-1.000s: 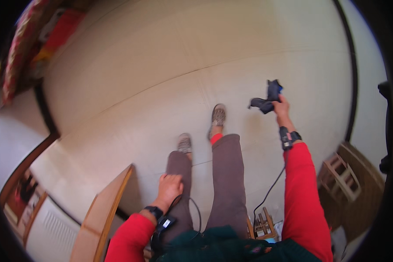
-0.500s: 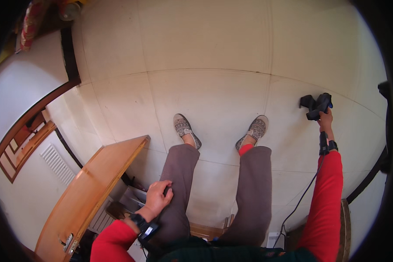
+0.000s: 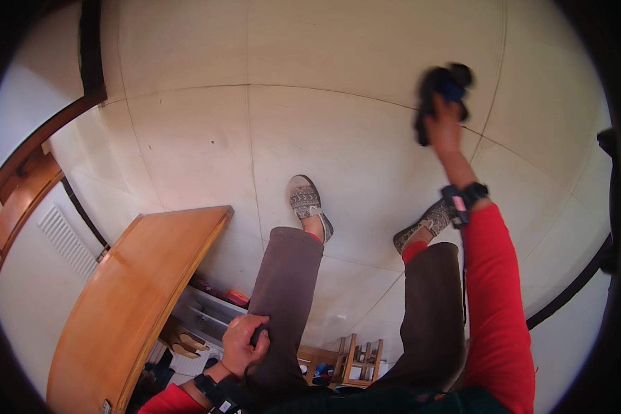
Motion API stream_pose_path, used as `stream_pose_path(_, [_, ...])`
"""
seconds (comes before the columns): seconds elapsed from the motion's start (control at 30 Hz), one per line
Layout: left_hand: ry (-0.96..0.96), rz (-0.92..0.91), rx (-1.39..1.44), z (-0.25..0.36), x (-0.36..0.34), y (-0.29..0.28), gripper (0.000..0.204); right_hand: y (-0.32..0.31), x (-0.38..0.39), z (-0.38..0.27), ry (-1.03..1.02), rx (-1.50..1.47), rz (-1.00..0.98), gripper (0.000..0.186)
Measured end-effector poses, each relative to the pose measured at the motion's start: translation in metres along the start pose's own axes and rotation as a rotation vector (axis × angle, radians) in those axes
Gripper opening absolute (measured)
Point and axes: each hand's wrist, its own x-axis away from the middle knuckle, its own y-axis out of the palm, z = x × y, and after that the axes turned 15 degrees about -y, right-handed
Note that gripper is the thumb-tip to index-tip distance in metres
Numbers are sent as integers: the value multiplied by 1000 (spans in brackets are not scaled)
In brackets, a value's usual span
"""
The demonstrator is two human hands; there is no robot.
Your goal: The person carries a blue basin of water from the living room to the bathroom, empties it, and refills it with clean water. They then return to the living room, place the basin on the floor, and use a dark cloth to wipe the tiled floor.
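My right hand (image 3: 445, 127) is closed on a pair of black high-heeled shoes (image 3: 431, 93) with some blue showing at the insoles. It holds them out ahead over the pale floor, and motion blurs their outline. My left hand (image 3: 245, 341) rests on my left thigh, thumb and fingers apart around the brown trouser cloth. Both wrists wear black strapped devices. Patterned slip-on shoes (image 3: 305, 200) are on my feet, which stand apart on the tiles.
A wooden cabinet door (image 3: 141, 290) stands open on my left. Beside it, shelves hold beige shoes (image 3: 183, 341) and other footwear. A small wooden rack (image 3: 360, 359) shows between my legs. White walls with a dark skirting (image 3: 569, 286) bound the floor.
My right hand has swung the black heels forward and to the left, away from the right-hand wall. My left hand stays on my thigh; the view has shifted somewhat.
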Motion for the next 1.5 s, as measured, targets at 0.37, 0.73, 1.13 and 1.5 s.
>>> stream_pose_path(0.37, [-66, 82, 189, -66, 38, 33, 32, 137, -40, -287, -1046, 71, -578, 33])
stream_pose_path(0.73, [37, 43, 256, -92, 46, 59, 34, 84, -7, -88, -643, -102, -132, 47])
stream_pose_path(1.13, [252, 143, 182, -94, 26, 83, 25, -255, 144, -15, 299, -1247, -248, 42])
stream_pose_path(1.5, [-199, 334, 379, -89, 48, -12, 32, -618, 115, -338, -65, -947, -281, 42])
